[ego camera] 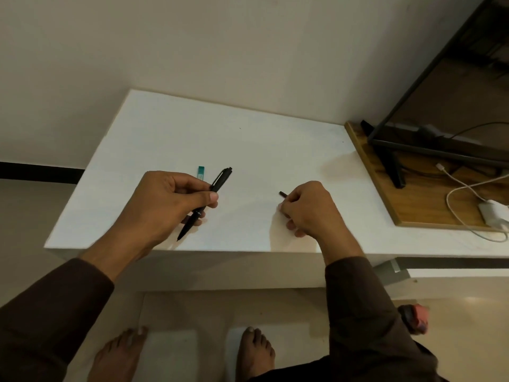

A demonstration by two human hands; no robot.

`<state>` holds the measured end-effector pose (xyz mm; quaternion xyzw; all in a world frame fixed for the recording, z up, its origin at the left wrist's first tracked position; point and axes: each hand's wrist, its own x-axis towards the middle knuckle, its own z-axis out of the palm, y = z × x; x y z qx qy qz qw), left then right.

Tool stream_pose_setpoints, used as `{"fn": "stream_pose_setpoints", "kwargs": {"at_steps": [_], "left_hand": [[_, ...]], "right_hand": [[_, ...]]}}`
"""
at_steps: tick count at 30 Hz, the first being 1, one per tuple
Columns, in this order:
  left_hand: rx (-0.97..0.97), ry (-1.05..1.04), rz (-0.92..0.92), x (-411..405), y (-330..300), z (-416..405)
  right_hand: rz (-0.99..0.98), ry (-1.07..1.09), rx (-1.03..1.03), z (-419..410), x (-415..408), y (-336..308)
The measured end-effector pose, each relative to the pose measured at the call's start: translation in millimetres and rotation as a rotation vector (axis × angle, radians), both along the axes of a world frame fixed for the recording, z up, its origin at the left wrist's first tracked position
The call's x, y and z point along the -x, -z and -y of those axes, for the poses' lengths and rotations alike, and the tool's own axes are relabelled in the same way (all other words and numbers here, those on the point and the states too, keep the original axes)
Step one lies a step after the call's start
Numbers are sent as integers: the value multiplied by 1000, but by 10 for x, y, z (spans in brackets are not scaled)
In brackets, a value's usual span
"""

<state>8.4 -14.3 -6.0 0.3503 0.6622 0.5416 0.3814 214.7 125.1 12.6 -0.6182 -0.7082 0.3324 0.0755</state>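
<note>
White tabletop [248,139] lies below as the left hand [162,205] grips the black pen [221,179] — clip end slanting away and rightward — toward the right hand [308,210], which pinches a small dark piece [283,194].

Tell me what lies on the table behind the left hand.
A small teal case lies flat on the white table, beside the black pen that the left hand grips. The fingers cover its near end, so its full length is hidden.
</note>
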Motion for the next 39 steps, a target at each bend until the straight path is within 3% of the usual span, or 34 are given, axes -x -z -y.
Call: {"fn": "stream_pose_setpoints", "kwargs": {"at_steps": [6, 9, 11, 13, 15, 19, 27, 32, 39], "left_hand": [[29, -10, -62, 14, 3, -9], [24, 6, -18, 4, -12, -4], [18, 14, 8, -9, -18, -6], [10, 11, 34, -23, -20, -14], [7, 8, 32, -38, -26, -19], [-20, -46, 79, -44, -50, -18], [5, -84, 103, -64, -70, -46], [111, -223, -308, 126, 0, -46], [204, -310, -456, 155, 104, -45]], "right_hand": [[-4, 31, 57, -11, -20, -25], [-58, 33, -144, 21, -3, -24], [-224, -3, -270, 110, 103, -76], [-483, -66, -169, 256, 261, -137], [-603, -128, 5, 410, 390, -159], [-583, -244, 172, 608, 466, -127], [-482, -202, 69, 633, 524, -62], [-303, -5, -92, 433, 490, 26], [-97, 51, -156, 311, 590, 186]]}}
